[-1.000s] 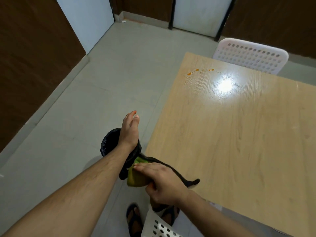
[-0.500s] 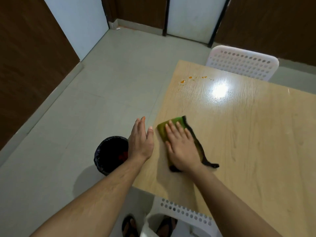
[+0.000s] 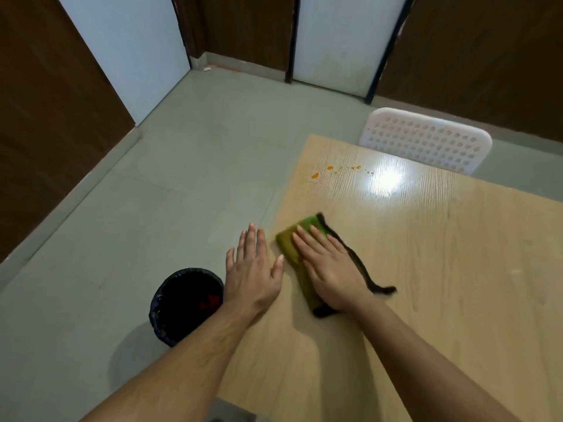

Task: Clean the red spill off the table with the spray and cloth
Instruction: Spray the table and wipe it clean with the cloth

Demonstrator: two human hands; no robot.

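Pressing flat on the cloth (image 3: 292, 248), right hand (image 3: 330, 269), seemingly motion-blurred.

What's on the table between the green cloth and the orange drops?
Nothing: the head view shows only bare wooden table between the cloth under the right hand and the drops.

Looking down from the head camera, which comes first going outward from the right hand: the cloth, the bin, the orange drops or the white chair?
1. Cloth: directly under the right hand, which presses on it.
2. Bin: on the floor to the left, past the table edge.
3. Orange drops: ahead, near the table's far left corner.
4. Chair: beyond the table's far edge.
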